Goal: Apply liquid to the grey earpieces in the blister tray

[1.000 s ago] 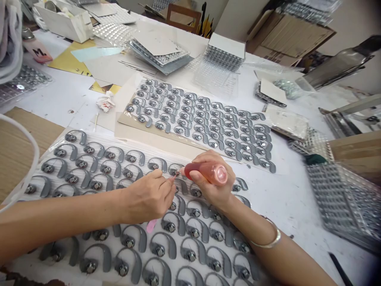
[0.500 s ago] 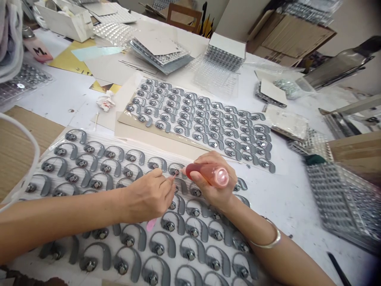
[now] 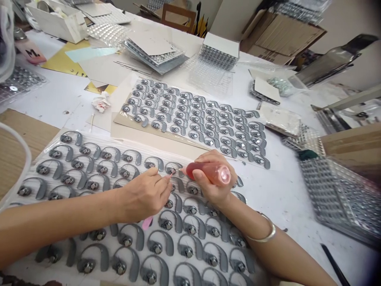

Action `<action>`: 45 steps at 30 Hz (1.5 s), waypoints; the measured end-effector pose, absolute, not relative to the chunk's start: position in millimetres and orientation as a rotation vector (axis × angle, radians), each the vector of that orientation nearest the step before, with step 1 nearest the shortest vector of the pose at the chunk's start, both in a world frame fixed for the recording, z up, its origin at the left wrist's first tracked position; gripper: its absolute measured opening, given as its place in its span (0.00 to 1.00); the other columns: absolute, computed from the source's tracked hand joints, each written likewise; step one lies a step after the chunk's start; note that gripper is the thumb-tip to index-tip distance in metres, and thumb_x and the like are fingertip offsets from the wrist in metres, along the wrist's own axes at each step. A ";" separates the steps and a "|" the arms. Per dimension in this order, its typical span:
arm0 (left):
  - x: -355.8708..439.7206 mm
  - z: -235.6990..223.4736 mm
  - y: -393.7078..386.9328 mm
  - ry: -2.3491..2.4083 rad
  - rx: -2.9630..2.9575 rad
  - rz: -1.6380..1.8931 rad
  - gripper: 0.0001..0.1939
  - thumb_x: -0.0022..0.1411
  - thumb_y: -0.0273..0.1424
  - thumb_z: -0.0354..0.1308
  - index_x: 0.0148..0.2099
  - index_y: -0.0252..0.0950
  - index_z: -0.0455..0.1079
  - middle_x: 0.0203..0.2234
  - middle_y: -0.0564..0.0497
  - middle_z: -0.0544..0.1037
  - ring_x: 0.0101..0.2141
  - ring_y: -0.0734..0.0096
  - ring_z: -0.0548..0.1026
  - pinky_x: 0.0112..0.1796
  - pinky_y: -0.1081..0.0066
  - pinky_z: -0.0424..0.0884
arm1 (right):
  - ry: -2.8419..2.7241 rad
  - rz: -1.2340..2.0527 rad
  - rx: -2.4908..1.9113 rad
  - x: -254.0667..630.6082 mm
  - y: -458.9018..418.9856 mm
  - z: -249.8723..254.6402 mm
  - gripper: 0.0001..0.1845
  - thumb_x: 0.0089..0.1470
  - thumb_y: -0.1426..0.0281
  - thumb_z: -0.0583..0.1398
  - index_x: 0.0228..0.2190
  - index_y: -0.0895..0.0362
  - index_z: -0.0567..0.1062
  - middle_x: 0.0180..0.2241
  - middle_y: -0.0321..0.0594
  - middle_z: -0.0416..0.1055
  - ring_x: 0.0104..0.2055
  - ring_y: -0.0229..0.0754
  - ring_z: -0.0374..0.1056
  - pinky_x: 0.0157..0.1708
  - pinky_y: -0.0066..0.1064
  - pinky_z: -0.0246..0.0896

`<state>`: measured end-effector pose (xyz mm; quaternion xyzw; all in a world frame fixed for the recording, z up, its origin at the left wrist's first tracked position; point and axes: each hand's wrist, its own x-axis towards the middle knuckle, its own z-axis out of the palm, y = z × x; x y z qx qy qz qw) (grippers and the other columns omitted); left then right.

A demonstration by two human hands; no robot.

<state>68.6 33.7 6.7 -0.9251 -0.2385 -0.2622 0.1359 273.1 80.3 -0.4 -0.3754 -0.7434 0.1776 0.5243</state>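
My right hand grips a small reddish squeeze bottle, its nozzle pointing left at a grey ear-hook piece. My left hand is pinched on a thin pink tool whose tip meets that same piece; the tool's pink end sticks out below the hand. Both hands rest over a near sheet covered in rows of several grey ear-hook pieces with metal centres. A metal bangle circles my right wrist.
A second sheet of ear-hook pieces lies on card just beyond. Clear blister trays stand at the right, stacked trays and a white box at the back. A crumpled tissue lies at left, brown cardboard beside it.
The view has shifted slightly up and left. Both hands stay at the same ear-hook piece, barely moving.
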 end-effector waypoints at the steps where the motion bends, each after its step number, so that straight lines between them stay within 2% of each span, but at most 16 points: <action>1: 68.6 6.8 34.0 -0.689 -2.680 -0.763 0.09 0.61 0.15 0.49 0.36 0.22 0.71 0.27 0.36 0.77 0.25 0.66 0.74 0.26 0.67 0.69 | -1.782 0.430 -0.904 273.2 80.5 -0.4 0.10 0.47 0.61 0.63 0.28 0.54 0.71 0.24 0.37 0.69 0.26 0.40 0.65 0.27 0.36 0.62; 11: 68.4 5.4 33.7 -0.695 -2.684 -0.780 0.08 0.61 0.15 0.50 0.37 0.20 0.70 0.28 0.35 0.77 0.26 0.65 0.74 0.26 0.66 0.68 | -1.795 0.440 -0.800 273.1 83.7 -3.2 0.10 0.45 0.68 0.65 0.32 0.55 0.71 0.25 0.37 0.69 0.26 0.40 0.65 0.28 0.34 0.62; 22: 69.2 5.1 33.4 -0.695 -2.669 -0.776 0.09 0.61 0.16 0.50 0.35 0.22 0.71 0.28 0.37 0.78 0.25 0.66 0.73 0.25 0.67 0.68 | -1.862 0.397 -0.791 270.7 83.1 -1.2 0.10 0.48 0.65 0.64 0.32 0.55 0.71 0.24 0.37 0.70 0.26 0.40 0.66 0.26 0.36 0.63; 33: 67.3 4.8 33.5 -0.733 -2.706 -0.759 0.09 0.61 0.17 0.49 0.34 0.24 0.71 0.26 0.40 0.77 0.23 0.68 0.71 0.27 0.66 0.68 | -1.946 0.358 -0.649 269.8 81.5 5.4 0.14 0.46 0.72 0.65 0.36 0.56 0.70 0.25 0.37 0.71 0.27 0.38 0.65 0.26 0.33 0.63; 39: 65.8 8.4 35.6 -0.794 -2.797 -0.760 0.11 0.63 0.19 0.47 0.32 0.28 0.70 0.25 0.42 0.77 0.24 0.68 0.73 0.28 0.67 0.67 | -1.949 0.333 -0.664 269.7 79.4 6.4 0.11 0.46 0.71 0.65 0.34 0.55 0.70 0.24 0.36 0.71 0.25 0.38 0.65 0.24 0.32 0.62; 45: 60.1 6.2 38.4 -0.810 -2.925 -0.674 0.09 0.61 0.19 0.47 0.35 0.28 0.69 0.28 0.41 0.77 0.28 0.66 0.74 0.30 0.66 0.66 | -1.958 0.325 -0.669 269.6 77.8 5.4 0.09 0.47 0.71 0.64 0.32 0.56 0.70 0.24 0.37 0.70 0.25 0.38 0.65 0.24 0.33 0.62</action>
